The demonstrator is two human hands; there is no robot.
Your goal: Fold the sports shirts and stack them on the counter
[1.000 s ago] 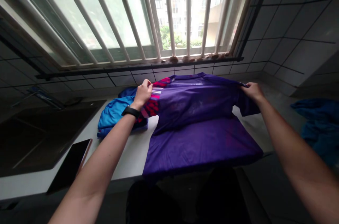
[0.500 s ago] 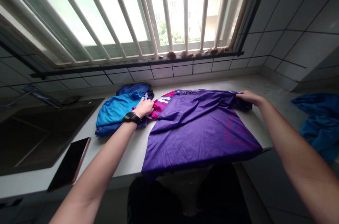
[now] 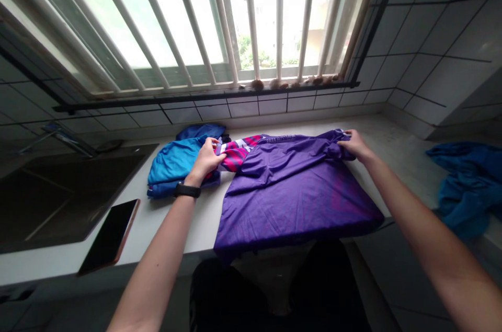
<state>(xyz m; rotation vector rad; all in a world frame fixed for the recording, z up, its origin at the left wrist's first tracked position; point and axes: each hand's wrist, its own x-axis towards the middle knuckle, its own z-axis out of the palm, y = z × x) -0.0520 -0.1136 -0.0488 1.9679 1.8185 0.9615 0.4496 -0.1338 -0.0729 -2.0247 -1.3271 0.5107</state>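
Your left hand (image 3: 206, 158) pinches red-patterned sleeve (image 3: 237, 153) of purple fabric jersey (image 3: 290, 204) across white counter (image 3: 199, 230); your right hand (image 3: 356, 145) grips purple sleeve (image 3: 333, 149)

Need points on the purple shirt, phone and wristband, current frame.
Purple shirt (image 3: 290, 201), head view, on its spread lower body.
Phone (image 3: 110, 238), head view, on its dark screen.
Wristband (image 3: 187, 190), head view, on its black outer face.

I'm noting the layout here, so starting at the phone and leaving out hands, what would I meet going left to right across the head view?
Phone, blue pile, purple shirt, blue cloth.
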